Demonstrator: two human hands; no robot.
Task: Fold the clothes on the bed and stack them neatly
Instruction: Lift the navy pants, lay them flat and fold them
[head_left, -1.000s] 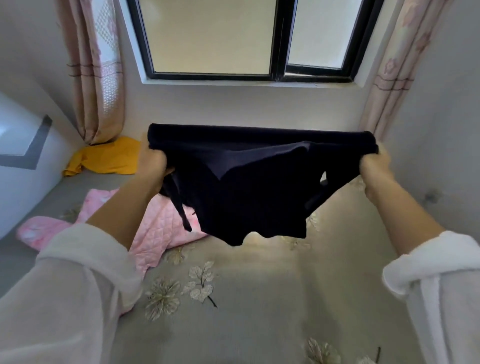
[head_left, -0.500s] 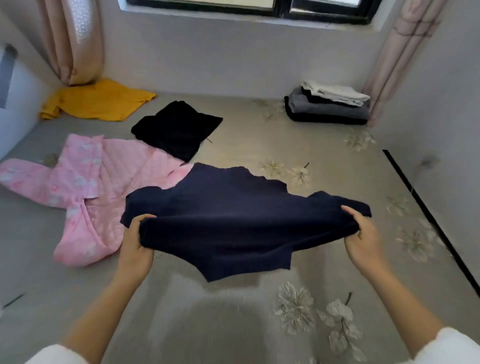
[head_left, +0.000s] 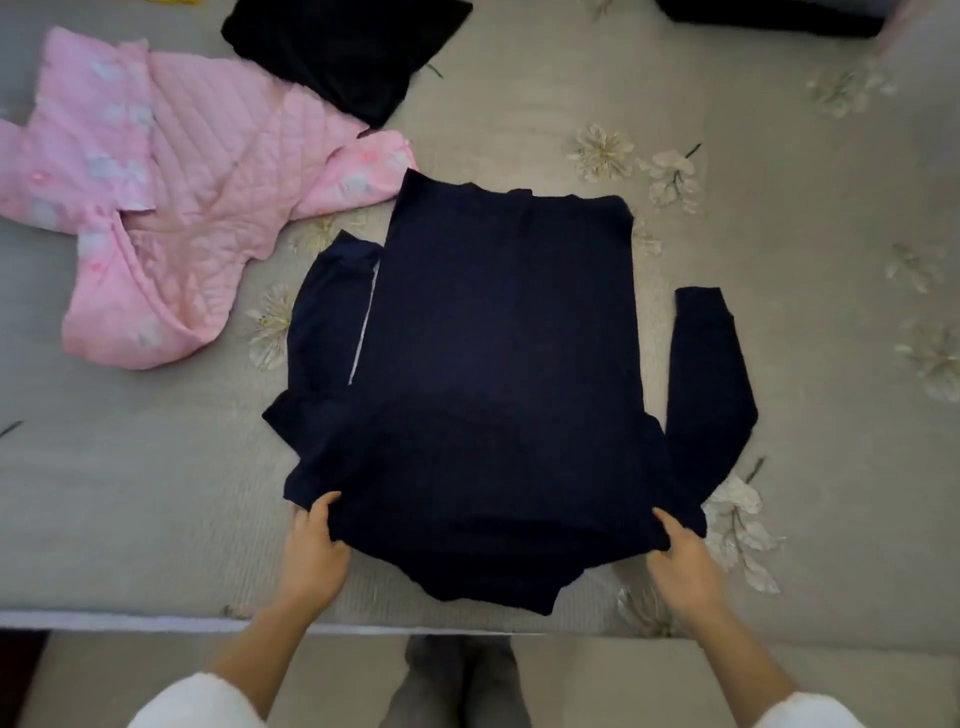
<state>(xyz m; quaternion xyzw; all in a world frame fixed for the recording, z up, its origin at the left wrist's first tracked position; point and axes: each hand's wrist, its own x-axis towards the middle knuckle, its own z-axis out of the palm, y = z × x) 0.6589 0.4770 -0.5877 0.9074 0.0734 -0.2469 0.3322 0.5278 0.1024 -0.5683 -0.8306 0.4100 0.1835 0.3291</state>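
**Navy top spread flat near the bed's edge, both hands at its near corners**

The navy long-sleeved top (head_left: 498, 374) lies spread on the grey flower-printed bedspread (head_left: 130, 493), its body running from the near edge toward the middle of the bed. Its nearest part sags close to the bed's near edge (head_left: 156, 621), almost reaching it. One sleeve lies bent along the left side of the body, the other stretches out along the right side with a strip of bedspread between cuff and body.

To the far left, a pink quilted jacket (head_left: 171, 192) lies open; one sleeve tip sits just beside the top's far-left corner. A black garment (head_left: 348, 52) rests beyond it, overlapping the jacket's far edge. A dark folded pile (head_left: 769, 15) shows at the far right, mostly cut off. The bedspread is bare to the near left and on the right side.

The left hand (head_left: 311, 556) pinches the top's near-left corner, thumb over the cloth. The right hand (head_left: 685, 566) grips the near-right corner the same way, fingers closed under the fabric.
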